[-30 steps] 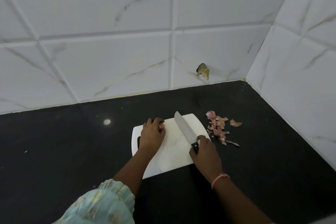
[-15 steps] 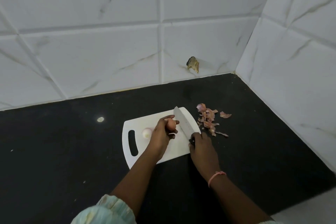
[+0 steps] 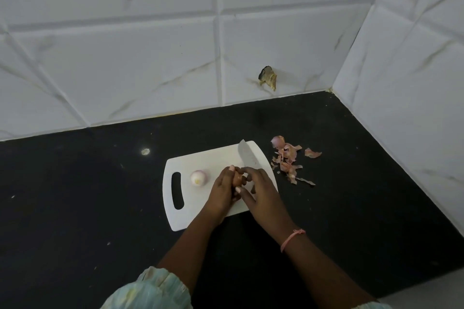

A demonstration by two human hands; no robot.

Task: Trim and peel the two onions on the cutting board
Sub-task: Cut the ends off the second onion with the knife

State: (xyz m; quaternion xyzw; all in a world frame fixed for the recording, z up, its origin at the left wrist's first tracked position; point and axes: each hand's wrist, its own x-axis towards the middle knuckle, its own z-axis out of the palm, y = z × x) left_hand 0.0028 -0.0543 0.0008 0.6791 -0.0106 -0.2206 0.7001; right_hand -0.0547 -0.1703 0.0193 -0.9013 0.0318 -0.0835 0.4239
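Note:
A white cutting board (image 3: pixel 198 211) lies on the black counter. On its left part, near the handle slot, sits a pale peeled onion (image 3: pixel 198 177). My left hand (image 3: pixel 222 192) grips a small brown-skinned onion (image 3: pixel 237 179) just above the board's middle. My right hand (image 3: pixel 261 189) is against it from the right, fingertips pinching at the onion's top. The knife (image 3: pixel 247 155) lies on the board's far right corner with its blade pointing away. Its handle is hidden under my right hand.
A heap of pink onion skins (image 3: pixel 287 159) lies on the black counter (image 3: pixel 100 195) just right of the board. White tiled walls close off the back and right side. A brown chipped spot (image 3: pixel 268 77) marks the back wall.
My left hand lifted the brown onion off the board, uncovering the peeled onion. My right hand shifted from the knife handle to the held onion.

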